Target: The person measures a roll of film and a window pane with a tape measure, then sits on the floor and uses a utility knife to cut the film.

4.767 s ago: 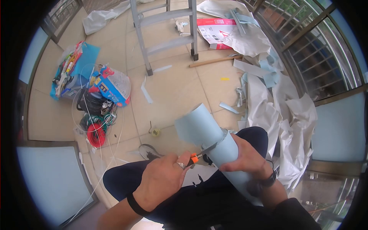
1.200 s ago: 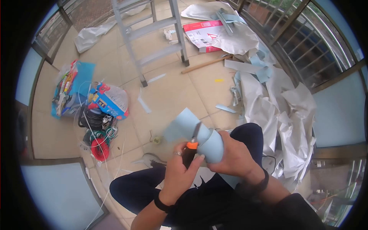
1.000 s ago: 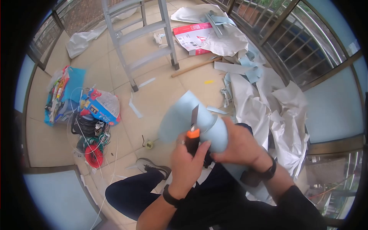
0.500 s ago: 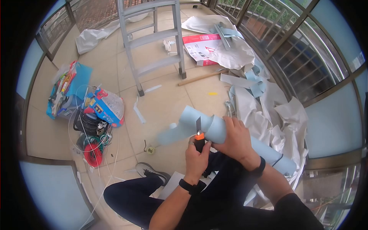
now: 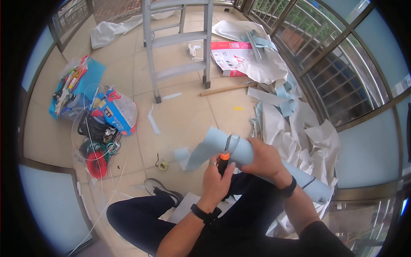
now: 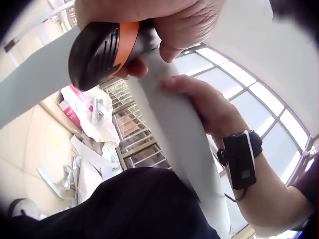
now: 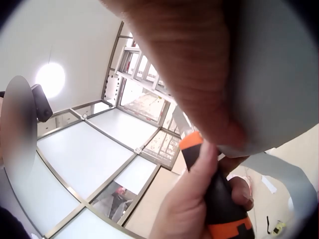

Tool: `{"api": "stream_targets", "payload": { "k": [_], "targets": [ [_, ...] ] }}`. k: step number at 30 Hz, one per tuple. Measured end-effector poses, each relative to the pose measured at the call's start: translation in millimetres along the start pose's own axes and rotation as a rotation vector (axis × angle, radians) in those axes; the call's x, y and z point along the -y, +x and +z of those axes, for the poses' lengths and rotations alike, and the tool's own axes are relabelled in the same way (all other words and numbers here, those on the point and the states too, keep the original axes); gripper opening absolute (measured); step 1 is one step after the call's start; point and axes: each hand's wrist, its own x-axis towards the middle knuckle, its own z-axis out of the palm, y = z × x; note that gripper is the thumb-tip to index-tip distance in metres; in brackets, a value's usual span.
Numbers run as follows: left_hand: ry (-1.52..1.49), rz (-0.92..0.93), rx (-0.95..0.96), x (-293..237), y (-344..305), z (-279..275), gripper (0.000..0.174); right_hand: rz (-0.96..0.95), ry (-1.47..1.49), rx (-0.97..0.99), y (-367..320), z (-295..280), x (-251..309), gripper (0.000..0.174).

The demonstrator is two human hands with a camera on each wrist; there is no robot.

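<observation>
My left hand grips a black and orange utility knife, its blade pointing up in front of a roll of light blue sheet. My right hand is wrapped around the roll near its upper end. The roll slants down to the right, with a dark band around its lower part. From the upper end a loose flap of sheet curls out to the left. In the left wrist view the knife handle fills the upper left. The right wrist view shows the left thumb on the knife, close under the roll.
A stepladder stands ahead. Crumpled white sheeting, blue offcuts and a wooden stick lie at right. At left are a bag, coiled red cable and tools. A tape measure lies on the tiles.
The blade was against the roll at first; now the knife is held upright in front of it. The roll has tilted toward the right, and its loose flap reaches farther left.
</observation>
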Motion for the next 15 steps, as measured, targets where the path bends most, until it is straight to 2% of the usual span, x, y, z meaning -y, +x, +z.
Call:
{"api": "stream_targets", "payload": {
  "k": [2,3,4,6,7,9,15],
  "targets": [
    [0.011,-0.028,-0.016,-5,-10,-14,0.040,0.035,-0.059,-0.003,4,12,-2,0.071],
    [0.147,0.066,0.024,-7,-13,-25,0.044,0.062,-0.120,0.005,6,19,-2,0.069],
    [0.154,0.057,0.019,-9,-17,-33,0.044,0.090,-0.180,0.016,6,25,-2,0.068],
    [0.408,0.149,0.025,-16,-20,-47,0.050,0.082,-0.175,0.015,9,27,-1,0.067],
    [0.415,0.144,0.024,-21,-21,-54,0.050,0.080,-0.178,0.008,9,27,0,0.067],
    [0.526,0.013,0.203,-34,-21,-64,0.059,0.062,-0.160,0.001,6,22,6,0.067],
    [0.733,0.016,0.329,-64,-18,-67,0.065,-0.047,-0.143,-0.058,-7,23,9,0.069]
  ]
}}
